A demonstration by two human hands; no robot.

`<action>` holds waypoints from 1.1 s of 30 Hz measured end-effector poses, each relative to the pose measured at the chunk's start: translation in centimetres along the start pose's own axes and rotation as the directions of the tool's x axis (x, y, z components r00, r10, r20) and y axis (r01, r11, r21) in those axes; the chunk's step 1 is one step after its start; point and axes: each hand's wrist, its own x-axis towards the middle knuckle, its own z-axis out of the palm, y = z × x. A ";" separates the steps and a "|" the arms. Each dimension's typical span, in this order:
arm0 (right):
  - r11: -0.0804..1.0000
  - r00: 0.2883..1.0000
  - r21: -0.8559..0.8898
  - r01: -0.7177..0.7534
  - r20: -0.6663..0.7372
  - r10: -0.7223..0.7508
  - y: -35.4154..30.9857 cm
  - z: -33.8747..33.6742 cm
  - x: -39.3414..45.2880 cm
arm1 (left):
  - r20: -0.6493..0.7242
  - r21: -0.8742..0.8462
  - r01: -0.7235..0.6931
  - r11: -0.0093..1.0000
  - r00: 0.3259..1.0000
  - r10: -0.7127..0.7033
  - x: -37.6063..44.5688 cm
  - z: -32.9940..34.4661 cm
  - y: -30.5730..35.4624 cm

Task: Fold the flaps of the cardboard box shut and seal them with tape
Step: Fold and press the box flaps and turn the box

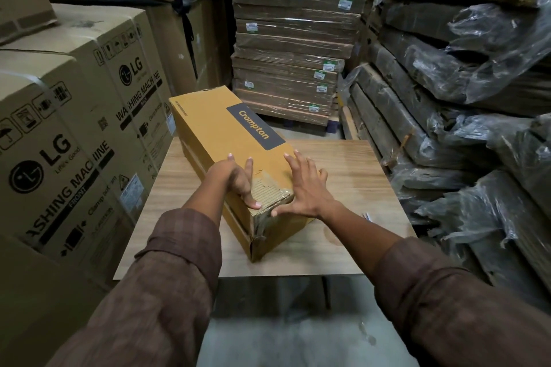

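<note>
— Two hands on the item. Location of the cardboard box (pixel 238 155)?

— Lying lengthwise on the wooden table (pixel 351 176), skewed so its far end overhangs the table's far left corner. A dark panel with "Crompton" lettering (pixel 255 126) faces up on the top.

— Condition of the near end?

— Torn patch (pixel 268 188) on the top surface at the near edge — corrugated ribbing exposed. Glossy tape (pixel 262 223), wrinkled, shows on the near end face below it. Whether the end flaps are fully shut, I cannot tell.

— Left hand?

— Left hand (pixel 238 182) rests on the box's top at the left edge, just beside the torn patch. Fingers loosely spread, pressing flat, gripping nothing; the thumb tip sits at the near edge.

— Right hand?

— Right hand (pixel 307 185) lies on the box's top right, fingers splayed wide, thumb reaching toward the torn patch. Empty as well. Both forearms wear brown checked sleeves (pixel 167 277).

— Surroundings, relative to the box?

— Left of it, stacked LG washing machine cartons (pixel 74 116). Beyond its far end, a pile of flat wrapped cartons (pixel 292 39). To its right, plastic-covered bundles (pixel 465 74). A small pale object (pixel 367 215) lies on the table right of the box; too small to identify.
</note>
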 end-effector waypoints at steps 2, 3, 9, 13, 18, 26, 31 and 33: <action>1.000 0.998 -0.017 0.020 -0.055 -0.021 0.0 0.6 -0.2 | -0.001 0.011 -0.002 1.000 1.000 0.002 0.1 0.0 0.0; 0.999 0.997 -0.016 0.038 -0.066 -0.039 0.2 0.8 -0.1 | -0.002 0.015 -0.003 1.000 1.000 0.003 0.2 0.0 -0.1; 0.978 0.980 0.093 0.188 -0.082 -0.180 2.2 -0.2 -0.1 | -0.005 -0.040 -0.039 0.998 0.999 0.039 1.0 0.2 -0.7; 0.973 0.981 0.132 0.189 -0.062 -0.183 2.3 -0.4 -0.4 | -0.010 -0.047 -0.036 0.998 0.999 0.035 1.1 0.3 -0.9; 0.985 0.988 0.095 0.141 -0.069 -0.135 1.9 -0.2 -0.3 | 0.002 -0.058 -0.026 0.998 1.000 0.026 0.8 0.1 -0.7; 0.987 0.990 0.093 0.132 0.034 -0.136 1.7 -0.8 -0.3 | -0.082 -0.170 -0.185 0.968 0.981 0.174 -1.5 1.6 -1.5; 0.974 0.975 -0.052 0.219 -0.017 -0.220 -0.4 0.7 -2.7 | -0.216 -0.155 -0.414 0.897 0.900 0.378 -2.0 4.1 -4.9; 0.971 0.975 -0.103 0.214 -0.034 -0.219 -1.7 1.4 -3.0 | -0.203 -0.014 -0.418 0.908 0.891 0.407 -1.9 4.7 -5.6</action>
